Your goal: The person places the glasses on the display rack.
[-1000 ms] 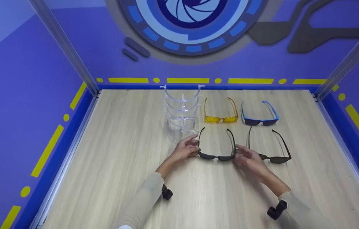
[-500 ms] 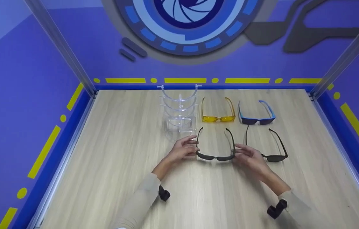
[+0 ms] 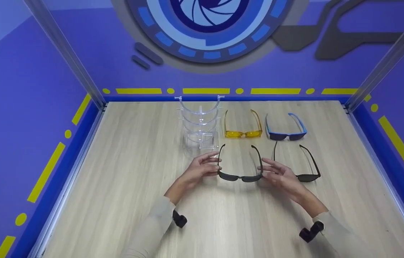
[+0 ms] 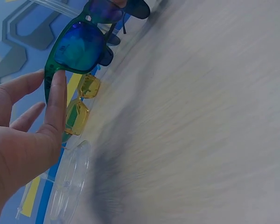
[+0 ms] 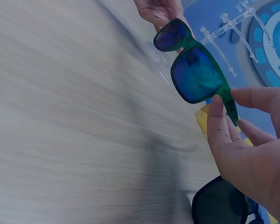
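Note:
Both hands hold one pair of dark sunglasses [image 3: 251, 178], whose frame looks green and lenses blue-green in the left wrist view [image 4: 79, 46] and right wrist view [image 5: 196, 74]. My left hand [image 3: 196, 171] pinches the frame's left end, thumb at the lens corner. On the other end, my right hand [image 3: 283, 179] grips between thumb and fingers. The temples stand unfolded, pointing away from me. Just behind the left hand is a clear tiered stand [image 3: 201, 123] with no glasses on it.
Yellow glasses [image 3: 243, 134] and blue-framed sunglasses [image 3: 288, 137] lie behind the held pair. Black sunglasses [image 3: 308, 177] lie beyond the right hand, partly covered by it. Patterned blue walls [image 3: 144, 82] border the wooden table [image 3: 116, 161] at the back and sides.
The head view has shifted slightly, moving the scene left. Both hands keep hold of the sunglasses, and the right hand's fingers are a little more spread.

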`<state>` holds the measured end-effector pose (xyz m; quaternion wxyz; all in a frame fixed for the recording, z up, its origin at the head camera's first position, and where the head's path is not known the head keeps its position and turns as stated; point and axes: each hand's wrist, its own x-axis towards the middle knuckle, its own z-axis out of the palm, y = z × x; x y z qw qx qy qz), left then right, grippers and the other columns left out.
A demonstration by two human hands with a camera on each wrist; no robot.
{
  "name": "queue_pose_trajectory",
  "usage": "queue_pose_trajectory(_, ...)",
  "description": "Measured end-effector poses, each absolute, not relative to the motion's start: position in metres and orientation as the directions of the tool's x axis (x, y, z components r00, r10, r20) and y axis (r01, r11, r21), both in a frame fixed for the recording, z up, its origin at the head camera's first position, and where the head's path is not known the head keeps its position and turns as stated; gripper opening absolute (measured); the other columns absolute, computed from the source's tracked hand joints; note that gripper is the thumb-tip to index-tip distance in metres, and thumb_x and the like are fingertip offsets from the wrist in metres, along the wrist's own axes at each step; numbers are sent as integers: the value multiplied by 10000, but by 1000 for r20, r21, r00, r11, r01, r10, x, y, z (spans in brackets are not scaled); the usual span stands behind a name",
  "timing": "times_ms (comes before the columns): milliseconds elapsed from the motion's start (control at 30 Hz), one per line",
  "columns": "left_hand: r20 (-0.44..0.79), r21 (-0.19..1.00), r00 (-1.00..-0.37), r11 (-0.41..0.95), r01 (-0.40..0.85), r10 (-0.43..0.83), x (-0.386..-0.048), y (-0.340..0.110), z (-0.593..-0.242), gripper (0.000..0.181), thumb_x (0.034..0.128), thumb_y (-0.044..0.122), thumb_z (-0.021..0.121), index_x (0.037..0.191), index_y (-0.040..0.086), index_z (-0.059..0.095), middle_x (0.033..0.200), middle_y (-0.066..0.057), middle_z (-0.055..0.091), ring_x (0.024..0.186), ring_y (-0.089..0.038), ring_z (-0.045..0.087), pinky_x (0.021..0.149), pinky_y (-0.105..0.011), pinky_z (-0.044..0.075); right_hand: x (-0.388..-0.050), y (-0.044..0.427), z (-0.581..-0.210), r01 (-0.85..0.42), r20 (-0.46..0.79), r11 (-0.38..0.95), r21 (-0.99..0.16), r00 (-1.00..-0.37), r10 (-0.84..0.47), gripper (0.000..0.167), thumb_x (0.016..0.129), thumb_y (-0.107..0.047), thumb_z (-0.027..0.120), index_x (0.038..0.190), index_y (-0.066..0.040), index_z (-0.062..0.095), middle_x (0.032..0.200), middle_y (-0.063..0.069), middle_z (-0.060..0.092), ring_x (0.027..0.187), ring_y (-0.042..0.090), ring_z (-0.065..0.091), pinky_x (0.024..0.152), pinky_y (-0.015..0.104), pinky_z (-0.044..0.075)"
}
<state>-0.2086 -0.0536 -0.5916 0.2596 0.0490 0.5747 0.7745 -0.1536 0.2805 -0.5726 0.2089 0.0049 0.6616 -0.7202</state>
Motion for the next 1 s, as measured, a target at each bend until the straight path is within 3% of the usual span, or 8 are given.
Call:
queue_pose_trajectory(267,-207,918,-865,-214,-333,457,-206,-59,-587,627,922,-33,682,1510,43,478,1347,-160,638,964,-135,736,929,-341,618,-160,280,-570,327,-271,-115,-938,-898,-345,716,986,-66,652,1598,-34,281,1394,81,610,1280,152,609,1092,276,512)
queue_pose_trajectory(1000,-173,919,-889,-256,-301,423,-198,-77,-575,661,917,-34,694,1522,-6,429,1440,-260,556,1022,-141,725,930,-328,616,-169,260,-564,363,-239,-331,-871,-901,-361,611,975,44,611,1542,-21,392,1287,53,675,1192,132,675,1063,273,536)
